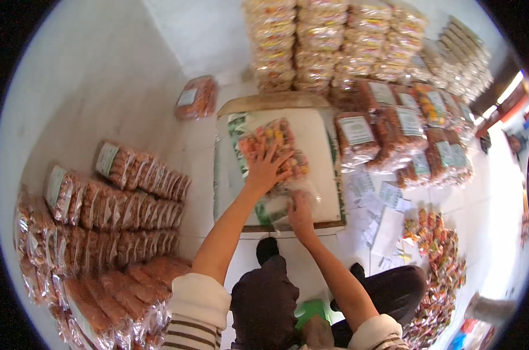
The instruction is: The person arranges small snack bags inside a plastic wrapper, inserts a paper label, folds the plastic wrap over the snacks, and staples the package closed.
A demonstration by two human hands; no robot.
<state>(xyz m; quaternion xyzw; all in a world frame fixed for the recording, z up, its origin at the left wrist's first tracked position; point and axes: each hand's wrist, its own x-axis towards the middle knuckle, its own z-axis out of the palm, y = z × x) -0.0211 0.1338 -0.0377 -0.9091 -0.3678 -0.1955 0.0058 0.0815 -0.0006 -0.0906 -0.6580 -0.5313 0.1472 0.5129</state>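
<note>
1. The packet of colourful pieces could be sliding or twisting on the white surface if the left hand is pressing unevenly while the right hand is working at the near end
2. The clear plastic end could be tearing or slipping loose, the likely cause being film that is thin and offering little to hold
3. The pieces inside could be bunching toward the near end if the left palm is bearing down too firmly
4. The packet is lying on the surface, slanting from far left to near right, its plastic end trailing toward the right hand
5. The left grip is spreading its fingers apart over the top of the packet, which is showing beyond them on the far and right sides
6. The right grip is touching the plastic end, nearer than the packet's filled part; I cannot tell whether its fingers are clamping the film
</note>
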